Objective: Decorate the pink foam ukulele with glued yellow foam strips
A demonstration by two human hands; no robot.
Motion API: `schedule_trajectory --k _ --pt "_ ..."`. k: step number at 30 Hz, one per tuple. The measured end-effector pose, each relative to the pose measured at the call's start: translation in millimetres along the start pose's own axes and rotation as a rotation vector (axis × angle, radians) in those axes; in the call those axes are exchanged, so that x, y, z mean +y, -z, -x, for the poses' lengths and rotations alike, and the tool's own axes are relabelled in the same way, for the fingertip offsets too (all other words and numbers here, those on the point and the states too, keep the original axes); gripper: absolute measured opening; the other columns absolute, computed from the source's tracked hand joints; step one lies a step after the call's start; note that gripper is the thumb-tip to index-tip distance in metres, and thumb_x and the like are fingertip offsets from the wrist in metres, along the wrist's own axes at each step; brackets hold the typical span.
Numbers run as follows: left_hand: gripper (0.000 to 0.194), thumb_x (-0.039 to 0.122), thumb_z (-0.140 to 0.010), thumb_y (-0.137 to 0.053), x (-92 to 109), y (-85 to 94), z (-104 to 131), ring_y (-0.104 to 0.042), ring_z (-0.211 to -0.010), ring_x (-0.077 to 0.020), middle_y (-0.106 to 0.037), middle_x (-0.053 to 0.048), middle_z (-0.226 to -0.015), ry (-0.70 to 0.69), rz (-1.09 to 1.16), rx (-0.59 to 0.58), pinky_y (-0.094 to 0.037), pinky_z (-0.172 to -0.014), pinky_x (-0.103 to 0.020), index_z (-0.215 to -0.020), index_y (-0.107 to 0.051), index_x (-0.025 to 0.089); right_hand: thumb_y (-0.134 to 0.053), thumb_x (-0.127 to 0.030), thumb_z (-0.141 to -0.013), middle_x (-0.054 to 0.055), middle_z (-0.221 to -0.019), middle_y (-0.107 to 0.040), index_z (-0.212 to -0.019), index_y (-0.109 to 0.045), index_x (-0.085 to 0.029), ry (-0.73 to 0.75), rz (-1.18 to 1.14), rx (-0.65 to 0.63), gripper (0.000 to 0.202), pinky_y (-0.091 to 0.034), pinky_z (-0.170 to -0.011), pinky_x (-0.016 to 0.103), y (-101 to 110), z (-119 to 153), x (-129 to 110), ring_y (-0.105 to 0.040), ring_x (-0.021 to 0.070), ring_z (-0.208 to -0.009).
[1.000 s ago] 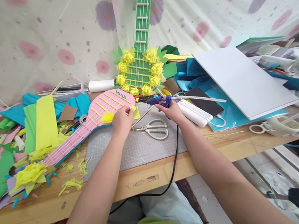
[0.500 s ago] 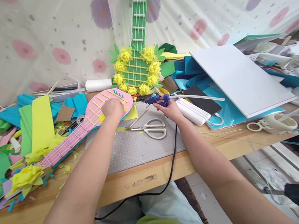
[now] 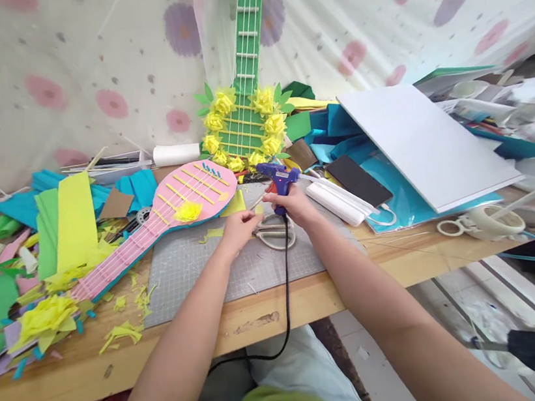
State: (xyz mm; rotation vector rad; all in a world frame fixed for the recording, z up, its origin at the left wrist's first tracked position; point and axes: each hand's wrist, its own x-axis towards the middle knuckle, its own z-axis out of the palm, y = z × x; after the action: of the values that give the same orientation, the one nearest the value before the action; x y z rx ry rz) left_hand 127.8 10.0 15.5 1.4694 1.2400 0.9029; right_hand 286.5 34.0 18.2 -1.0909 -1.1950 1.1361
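My right hand (image 3: 296, 204) is wrapped round the handle of a blue glue gun (image 3: 282, 177), whose nozzle points left. A black cord drops from its grip. Close by on the left, my left hand (image 3: 239, 232) pinches a small yellow paper piece (image 3: 259, 209) below the nozzle; its exact shape is hard to make out. Scissors (image 3: 276, 233) lie beneath the hands on the grey cutting mat (image 3: 193, 273), their blades mostly hidden. To the left rests a pink paper-covered guitar (image 3: 153, 234) with yellow strips, blue pegs and a yellow paper flower (image 3: 188, 211) on its body.
A green guitar (image 3: 244, 121) edged with yellow flowers leans on the back curtain. Coloured paper (image 3: 73, 219) and yellow scraps cover the left side. Right of the mat are a white device (image 3: 339, 199), a black phone-like slab (image 3: 357, 180), a white board (image 3: 425, 147) and a cup (image 3: 499, 220).
My left hand has left the pink guitar's body and come right, beside the glue gun, uncovering the yellow flower. The glue gun has turned more upright in my right hand.
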Motion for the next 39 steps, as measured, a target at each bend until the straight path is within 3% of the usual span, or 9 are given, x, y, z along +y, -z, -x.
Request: schedule_trajectory --k 4,11,13,17,24,33,39 --pt "0.022 0.037 -0.066 -0.061 -14.2 -0.6 0.5 -0.035 -0.041 -0.006 -0.045 0.004 -0.052 0.008 0.078 -0.012 -0.029 -0.037 -0.021 -0.062 -0.058 0.016 -0.079 -0.04 -0.048 -0.003 -0.067 -0.054 -0.082 -0.055 -0.017 -0.017 0.051 -0.065 0.047 -0.041 -0.053 0.024 -8.4 4.3 1.5 -0.048 0.009 -0.056" --pt "0.017 0.029 -0.067 -0.063 -11.9 6.9 3.7 -0.038 -0.041 -0.0056 -0.045 0.004 -0.052 0.023 0.089 0.01 -0.033 -0.034 -0.019 -0.059 -0.058 0.014 -0.077 -0.037 -0.049 -0.003 -0.064 -0.055 -0.082 -0.055 -0.017 -0.048 0.14 -0.122 0.045 -0.041 -0.054 0.025 -13.6 8.1 2.7 -0.05 0.0107 -0.058" --pt "0.014 0.027 -0.066 -0.066 -10.4 5.6 5.5 -0.044 -0.045 -0.0069 -0.05 0.003 -0.057 0.032 0.154 0.053 -0.038 -0.035 -0.019 -0.069 -0.061 0.014 -0.076 -0.037 -0.049 -0.005 -0.061 -0.053 -0.082 -0.055 -0.017 -0.05 0.132 -0.112 0.043 -0.041 -0.054 0.025 -15.9 8.8 3.2 -0.049 0.01 -0.055" --pt "0.035 0.025 -0.064 -0.071 -7.3 0.0 7.9 -0.057 -0.055 -0.0102 -0.059 0.0 -0.076 0.087 0.357 0.168 -0.048 -0.042 -0.023 -0.095 -0.058 0.015 -0.073 -0.039 -0.05 -0.005 -0.058 -0.052 -0.078 -0.053 -0.018 -0.035 0.082 -0.037 0.04 -0.04 -0.052 0.026 -21.8 10.2 2.7 -0.046 0.0091 -0.05" --pt "0.02 0.029 -0.071 -0.067 -8.8 -4.9 7.9 -0.058 -0.051 -0.009 -0.063 -0.002 -0.072 0.119 0.463 0.234 -0.051 -0.046 -0.023 -0.079 -0.058 0.013 -0.072 -0.039 -0.05 -0.004 -0.06 -0.053 -0.076 -0.054 -0.018 -0.031 0.07 0.021 0.038 -0.04 -0.052 0.026 -32.0 11.0 6.4 -0.045 0.0091 -0.05" --pt "0.02 0.031 -0.069 -0.068 -11.3 -6.2 6.3 -0.061 -0.057 -0.0112 -0.066 -0.002 -0.075 0.098 0.47 0.288 -0.051 -0.05 -0.025 -0.078 -0.06 0.015 -0.074 -0.045 -0.051 -0.004 -0.061 -0.053 -0.075 -0.055 -0.019 -0.014 0.055 0.031 0.04 -0.041 -0.051 0.026 -36.2 12.8 7.8 -0.045 0.0091 -0.049" --pt "0.011 0.023 -0.07 -0.062 -13.8 4.6 1.1 -0.058 -0.051 -0.0107 -0.061 0.001 -0.065 0.05 0.444 0.424 -0.05 -0.048 -0.025 -0.074 -0.056 0.015 -0.068 -0.055 -0.06 0.0 -0.066 -0.059 -0.076 -0.055 -0.019 -0.063 0.039 0.041 0.041 -0.038 -0.044 0.023 -11.0 9.2 -6.1 -0.046 0.0081 -0.049"
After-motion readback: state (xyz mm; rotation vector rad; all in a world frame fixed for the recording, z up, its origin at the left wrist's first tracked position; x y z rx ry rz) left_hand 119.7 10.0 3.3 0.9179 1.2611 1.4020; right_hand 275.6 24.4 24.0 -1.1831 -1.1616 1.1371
